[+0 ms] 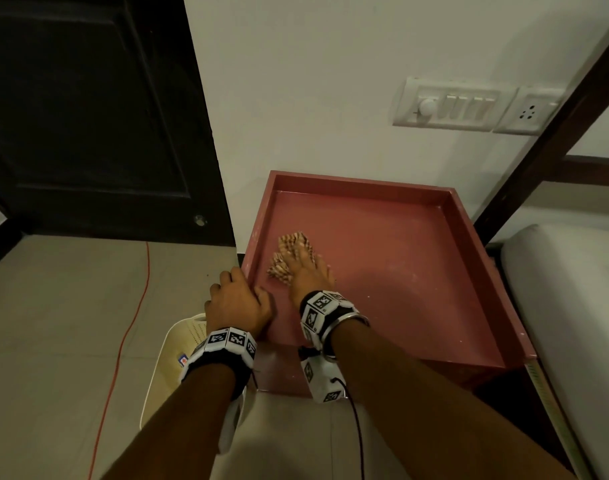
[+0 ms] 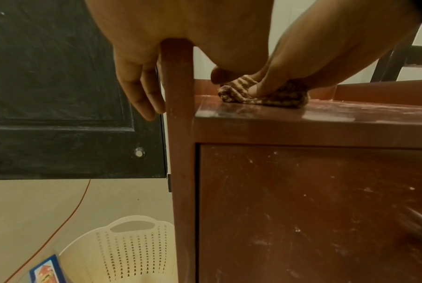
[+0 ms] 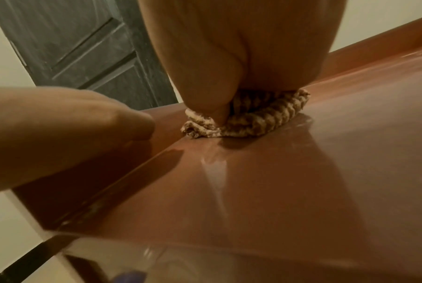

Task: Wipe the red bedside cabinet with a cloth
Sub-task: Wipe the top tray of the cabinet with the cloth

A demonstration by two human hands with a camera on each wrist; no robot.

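Observation:
The red bedside cabinet (image 1: pixel 417 271) stands against the white wall, its top a shallow tray with a raised rim. On the left part of that top lies a bunched brown-and-cream patterned cloth (image 1: pixel 291 242). My right hand (image 1: pixel 308 271) lies on it and presses it down. The right wrist view shows the thumb dug into the folds of the cloth (image 3: pixel 265 118). My left hand (image 1: pixel 240 292) grips the cabinet's left rim near the front corner. In the left wrist view its fingers (image 2: pixel 142 95) hang down the outer side, beside the cabinet's scuffed front panel (image 2: pixel 302 210).
A dark door (image 1: pixel 88 116) is left of the cabinet. A cream laundry basket (image 1: pixel 178 348) stands on the tiled floor under my left arm, and a red cable (image 1: pixel 129 323) runs past it. A mattress (image 1: pixel 573 306) and dark bed frame (image 1: pixel 538 150) close the right side; a switch panel (image 1: pixel 448 105) is on the wall.

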